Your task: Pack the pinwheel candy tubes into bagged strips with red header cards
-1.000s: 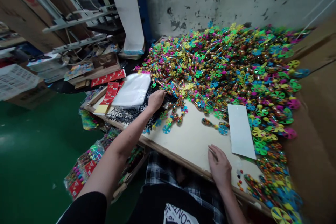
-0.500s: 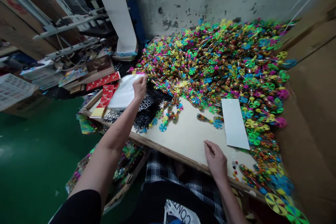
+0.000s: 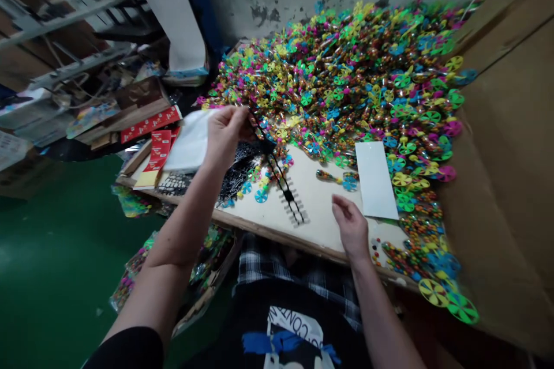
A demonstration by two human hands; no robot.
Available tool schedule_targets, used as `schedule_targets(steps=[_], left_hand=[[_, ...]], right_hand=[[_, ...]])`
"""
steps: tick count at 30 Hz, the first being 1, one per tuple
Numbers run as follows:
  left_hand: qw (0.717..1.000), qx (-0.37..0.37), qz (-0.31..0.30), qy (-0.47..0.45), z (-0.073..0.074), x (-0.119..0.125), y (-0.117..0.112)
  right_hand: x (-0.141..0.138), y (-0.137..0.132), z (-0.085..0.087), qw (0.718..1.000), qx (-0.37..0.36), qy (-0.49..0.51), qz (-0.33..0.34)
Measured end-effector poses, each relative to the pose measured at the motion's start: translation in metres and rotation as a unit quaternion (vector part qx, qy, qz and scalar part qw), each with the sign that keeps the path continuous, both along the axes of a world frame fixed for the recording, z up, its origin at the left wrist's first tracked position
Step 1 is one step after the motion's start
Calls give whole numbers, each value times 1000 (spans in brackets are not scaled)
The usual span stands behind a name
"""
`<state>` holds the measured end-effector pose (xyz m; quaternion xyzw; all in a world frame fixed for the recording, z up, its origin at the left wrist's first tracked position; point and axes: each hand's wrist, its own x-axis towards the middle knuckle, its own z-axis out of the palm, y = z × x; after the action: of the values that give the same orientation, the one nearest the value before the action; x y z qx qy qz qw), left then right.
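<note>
The left hand pinches one end of the black strip between thumb and fingers. The strip's long axis runs diagonally over the table, its free end pointing to the near edge and rightward. Contact with the table cannot be determined. The right hand, half-curled with thumb apart, is near the white card. The toy pile lies beyond.

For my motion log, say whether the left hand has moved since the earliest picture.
Yes: the left hand has shifted left, now covering the right edge of the white stack.
</note>
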<state>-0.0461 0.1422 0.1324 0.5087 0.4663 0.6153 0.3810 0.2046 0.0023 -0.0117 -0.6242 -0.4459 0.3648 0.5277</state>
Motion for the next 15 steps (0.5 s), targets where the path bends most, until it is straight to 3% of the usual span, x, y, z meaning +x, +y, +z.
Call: schedule_targets(steps=[3,6,10,15], left_hand=[[987,-125,-104,-4,-34,39,-28],[966,-207,-150,-45,-69,68,-47],[932,-303,-152,-129,-104,86,-60],[896,-370,-179,-170,-125,96,-72]], right_hand=[[-18,0,16,988,-31,95,117],[-37,-8,18,965,-100,143,194],[-50,-18,2,956,-160,190,153],[-51,-21,-15,958,-179,198,105]])
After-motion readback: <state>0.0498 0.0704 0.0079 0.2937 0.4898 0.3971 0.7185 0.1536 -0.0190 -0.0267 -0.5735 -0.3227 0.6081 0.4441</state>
